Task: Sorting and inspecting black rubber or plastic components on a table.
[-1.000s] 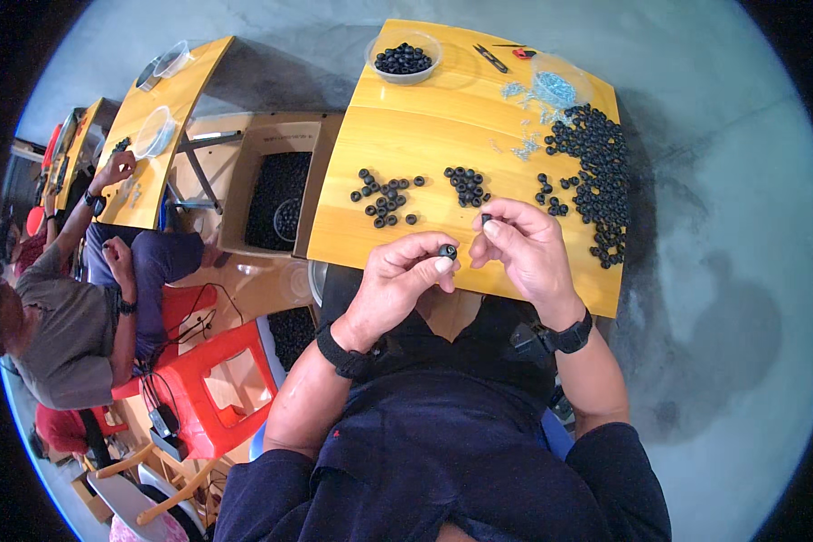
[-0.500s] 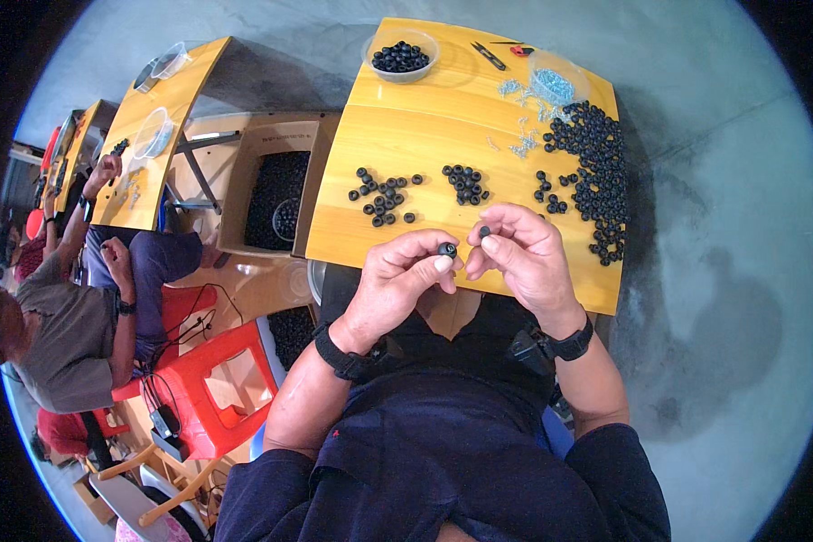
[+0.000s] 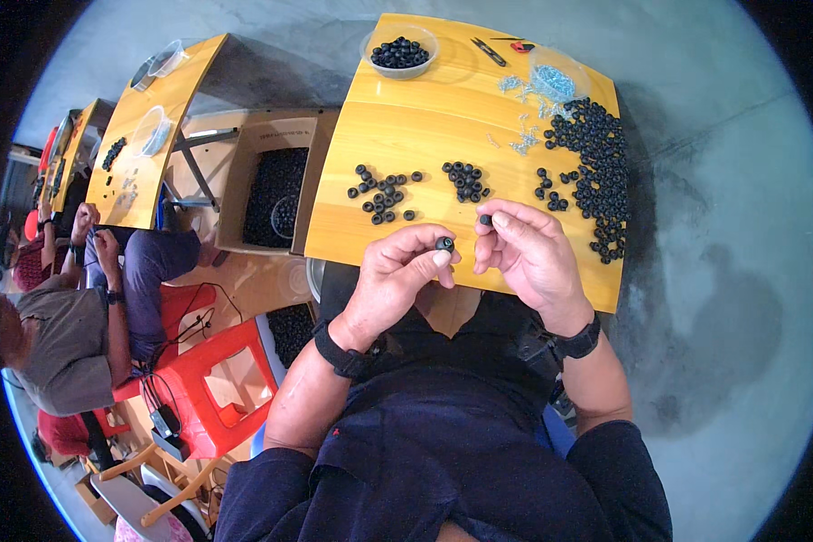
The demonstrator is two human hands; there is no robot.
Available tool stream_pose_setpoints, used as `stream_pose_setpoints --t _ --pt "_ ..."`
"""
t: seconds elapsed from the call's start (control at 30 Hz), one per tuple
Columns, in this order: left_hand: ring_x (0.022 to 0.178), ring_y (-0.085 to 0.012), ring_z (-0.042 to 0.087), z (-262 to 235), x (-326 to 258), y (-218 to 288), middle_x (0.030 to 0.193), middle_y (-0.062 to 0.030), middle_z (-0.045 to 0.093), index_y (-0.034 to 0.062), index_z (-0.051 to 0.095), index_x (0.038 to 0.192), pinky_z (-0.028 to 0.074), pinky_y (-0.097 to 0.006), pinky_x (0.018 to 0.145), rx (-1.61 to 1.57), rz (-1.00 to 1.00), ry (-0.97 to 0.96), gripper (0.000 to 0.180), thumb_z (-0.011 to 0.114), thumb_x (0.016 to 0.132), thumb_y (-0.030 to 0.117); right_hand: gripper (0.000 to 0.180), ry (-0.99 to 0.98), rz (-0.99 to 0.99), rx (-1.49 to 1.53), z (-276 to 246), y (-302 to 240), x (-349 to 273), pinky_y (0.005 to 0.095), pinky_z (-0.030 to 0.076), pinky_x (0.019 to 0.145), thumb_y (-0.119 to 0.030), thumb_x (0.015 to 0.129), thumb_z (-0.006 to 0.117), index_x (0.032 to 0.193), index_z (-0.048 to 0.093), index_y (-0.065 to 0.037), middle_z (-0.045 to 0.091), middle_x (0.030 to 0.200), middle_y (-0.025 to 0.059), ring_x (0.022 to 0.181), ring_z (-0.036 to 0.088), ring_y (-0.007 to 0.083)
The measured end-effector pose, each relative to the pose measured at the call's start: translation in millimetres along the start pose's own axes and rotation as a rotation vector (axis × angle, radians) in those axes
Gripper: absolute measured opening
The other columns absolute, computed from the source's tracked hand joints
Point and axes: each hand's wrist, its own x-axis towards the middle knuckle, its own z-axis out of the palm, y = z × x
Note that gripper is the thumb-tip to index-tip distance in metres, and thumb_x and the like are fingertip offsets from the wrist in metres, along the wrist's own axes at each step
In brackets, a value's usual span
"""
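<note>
Table (image 3: 479, 117): yellow
Bowl (image 3: 397, 74): black beads (image 3: 400, 54)
Tub (image 3: 565, 61): bluish bits (image 3: 553, 83)
Carton (image 3: 275, 131): dark pieces (image 3: 275, 174)
Left hand (image 3: 390, 278): pinching bead (image 3: 443, 244)
Right hand (image 3: 535, 256): pinching black bit (image 3: 486, 219)

a rounded black piece (image 3: 444, 244) sits pinched between thumb and forefinger of the left hand (image 3: 393, 280), its open end showing a small glint inside. a smaller-looking dark plug (image 3: 486, 219), partly hidden by fingertips, is pinched in the right hand (image 3: 537, 253), slightly farther from the body. the two are near each other, not touching.
</note>
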Motion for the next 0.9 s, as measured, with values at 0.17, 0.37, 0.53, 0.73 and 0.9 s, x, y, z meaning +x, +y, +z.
stream_pose_setpoints --t 0.17,0.37,0.53,0.73,0.9 --pt "0.072 -0.0135 0.062 0.8 -1.9 1.6 0.090 -0.0079 0.065 0.0007 0.059 0.109 0.051 -0.026 0.068 -0.007 -0.001 0.004 0.018 0.058 0.091 0.005 0.021 -0.012 0.006 -0.046 4.7 -2.5 -1.6 0.0319 0.056 0.061 -0.010 0.093 0.056 0.108 0.059 0.003 0.063 0.090 0.0098 0.068 0.064 0.0170" --pt "0.072 -0.0129 0.062 2.3 -4.1 4.1 0.091 -0.0076 0.065 0.0009 0.058 0.111 0.052 -0.025 0.069 -0.005 0.018 -0.008 0.020 0.057 0.091 0.005 0.016 0.021 -0.014 -0.154 11.7 -1.9 -7.1 0.0285 0.056 0.059 -0.007 0.091 0.058 0.104 0.060 0.003 0.063 0.087 0.0093 0.065 0.064 0.0157" --pt "0.073 -0.0109 0.061 2.9 -4.8 3.3 0.089 -0.0055 0.064 0.0006 0.058 0.112 0.051 -0.024 0.068 0.051 0.010 -0.023 0.020 0.057 0.092 0.004 0.014 0.026 -0.107 -0.555 28.2 -9.9 -12.1 0.0236 0.054 0.058 -0.004 0.091 0.057 0.099 0.063 0.006 0.064 0.082 0.0089 0.065 0.064 0.0128" --pt "0.073 -0.0101 0.061 2.2 -6.2 5.8 0.087 -0.0031 0.062 0.0005 0.058 0.112 0.050 -0.023 0.068 0.072 0.014 -0.029 0.021 0.057 0.092 0.004 0.016 -0.045 -0.256 -0.699 30.7 -9.4 -11.1 0.0232 0.054 0.059 -0.003 0.093 0.054 0.099 0.063 0.008 0.063 0.084 0.0100 0.065 0.064 0.0120" --pt "0.071 -0.0101 0.060 2.4 -6.5 6.4 0.086 -0.0034 0.063 0.0001 0.058 0.111 0.051 -0.024 0.067 0.060 0.014 -0.008 0.020 0.057 0.092 0.005 0.014 -0.001 -0.060 -0.471 30.7 -9.8 -9.9 0.0248 0.057 0.060 -0.004 0.094 0.051 0.102 0.057 0.006 0.062 0.090 0.0107 0.069 0.066 0.0143"
